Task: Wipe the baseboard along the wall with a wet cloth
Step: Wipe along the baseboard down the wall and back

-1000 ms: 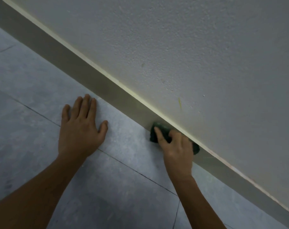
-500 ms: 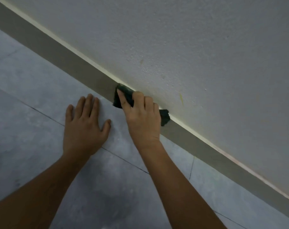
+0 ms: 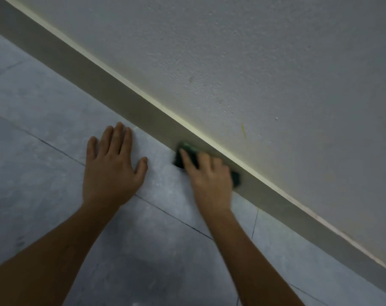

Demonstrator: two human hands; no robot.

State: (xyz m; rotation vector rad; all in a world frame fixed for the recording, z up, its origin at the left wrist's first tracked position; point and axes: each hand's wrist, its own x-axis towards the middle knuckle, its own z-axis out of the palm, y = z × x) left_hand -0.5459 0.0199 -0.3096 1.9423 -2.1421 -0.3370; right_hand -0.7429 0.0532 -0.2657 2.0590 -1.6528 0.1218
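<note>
A grey-brown baseboard (image 3: 112, 85) runs diagonally from the upper left to the lower right, between the floor and the white wall. My right hand (image 3: 209, 180) presses a dark green cloth (image 3: 184, 155) flat against the baseboard near the middle of the view; the hand is blurred and covers most of the cloth. My left hand (image 3: 112, 166) lies flat on the floor with fingers spread, a short way left of the cloth, holding nothing.
The floor (image 3: 44, 120) is grey tile with thin dark joints. The rough white wall (image 3: 265, 62) above the baseboard has a pale strip along its foot and a small yellowish mark (image 3: 243, 129).
My right hand slid the cloth up-left along the baseboard, then back down-right, near where it was a second ago. My left hand stayed planted on the floor.
</note>
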